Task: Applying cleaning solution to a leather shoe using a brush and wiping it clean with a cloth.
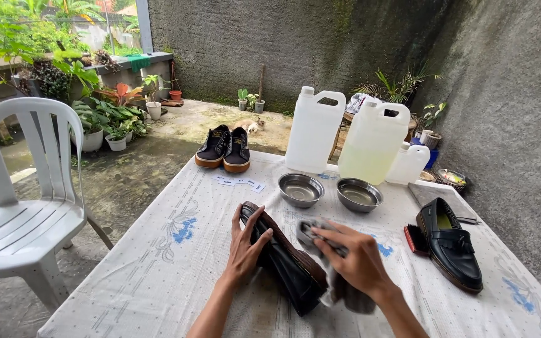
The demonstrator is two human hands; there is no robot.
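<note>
Black leather shoe (283,260), stiff and probably slick, lies tipped on its side on the near counter (158,275), left hand (245,247) pressing flat on its upper, right hand (358,263) gripping a soft grey cloth (311,233) against its sole.

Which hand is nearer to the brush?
Right. The right hand with its cloth lies just left of the brush; the left hand is farther left, on the shoe.

You stand in an open courtyard under soft daylight. Rough grey concrete walls (295,44) close the far side and your right. A white plastic chair (23,206) sits left on the mossy concrete floor (133,175), near potted plants (104,122).
</note>
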